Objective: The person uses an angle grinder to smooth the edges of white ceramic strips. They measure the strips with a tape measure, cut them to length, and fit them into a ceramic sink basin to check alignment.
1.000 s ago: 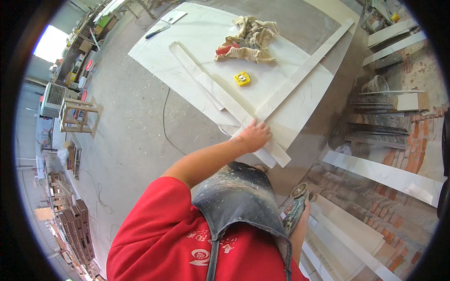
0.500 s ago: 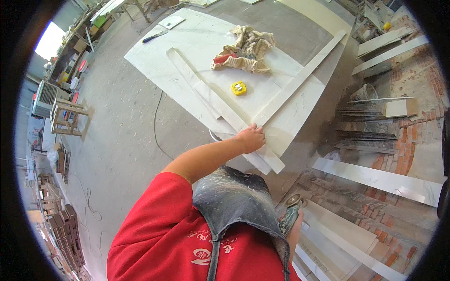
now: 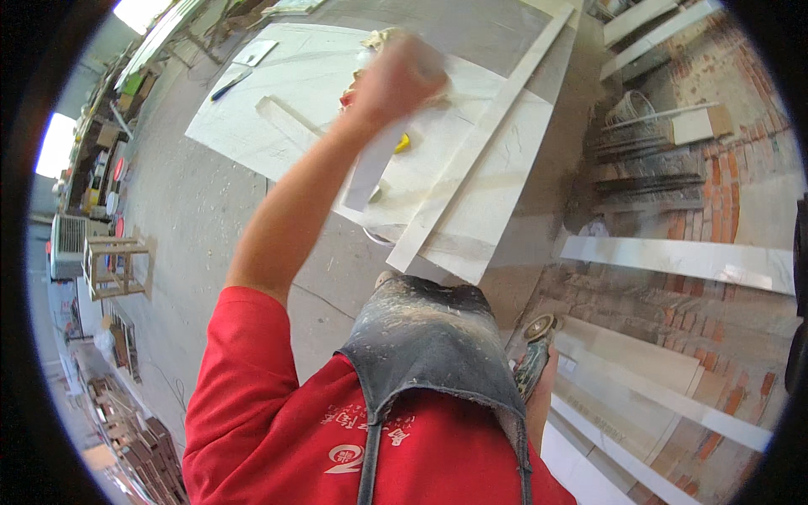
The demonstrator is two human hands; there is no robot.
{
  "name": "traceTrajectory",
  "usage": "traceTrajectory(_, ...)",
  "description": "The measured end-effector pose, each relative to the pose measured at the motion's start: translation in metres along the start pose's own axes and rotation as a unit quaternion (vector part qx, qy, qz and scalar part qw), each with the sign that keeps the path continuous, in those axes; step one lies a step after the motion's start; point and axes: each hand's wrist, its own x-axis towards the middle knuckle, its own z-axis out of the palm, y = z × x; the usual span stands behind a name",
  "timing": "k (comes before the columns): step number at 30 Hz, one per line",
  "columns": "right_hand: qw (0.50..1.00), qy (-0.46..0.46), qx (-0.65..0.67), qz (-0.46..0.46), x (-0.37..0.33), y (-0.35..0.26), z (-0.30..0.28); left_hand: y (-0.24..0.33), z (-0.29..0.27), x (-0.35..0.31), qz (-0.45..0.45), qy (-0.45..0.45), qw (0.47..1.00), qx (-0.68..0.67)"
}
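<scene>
A worker in a dark apron (image 3: 438, 345), its surface caked with pale dust, gripped a green-bodied angle grinder (image 3: 530, 371) in the right hand (image 3: 548, 376), low at the side and apart from the desk (image 3: 507, 178). The left hand (image 3: 410, 74), a blur, hung over the desk by a crumpled cream cloth (image 3: 377, 39) — whether it held anything, I could not tell. A long pale strip (image 3: 480, 145) lay slantwise there, its near end seeming to jut past the edge; a bump from the apron might have tipped or chipped so narrow a piece. The grinder's round disc (image 3: 539, 326) sat exposed — a careless turn, if it spun, could have snagged fabric. A second strip (image 3: 282, 118), flat and straight-edged, lay near a yellow tape measure (image 3: 402, 143) and a slim knife (image 3: 229, 85).
</scene>
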Motion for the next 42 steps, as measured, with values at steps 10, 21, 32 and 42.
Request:
traceTrajectory(10, 0.999, 0.018, -0.005, 0.025, -0.015, 0.008, 0.034, -0.156, 0.022, -0.079, -0.518, 0.313, 0.652, -0.457)
traceTrajectory(21, 1.0, -0.02, -0.004, 0.023, -0.031, -0.011, 0.061, -0.16, 0.102, -0.195, -0.662, 0.169, 0.554, -0.476)
traceTrajectory(32, 0.995, -0.074, 0.002, 0.069, -0.022, -0.018, 0.071, -0.16, 0.053, -0.241, -0.702, -0.125, 0.611, -0.344)
traceTrajectory(42, 0.991, -0.128, -0.008, 0.034, 0.003, -0.016, 0.101, 0.019, 0.098, -0.241, 0.151, -0.262, 0.95, 0.08)
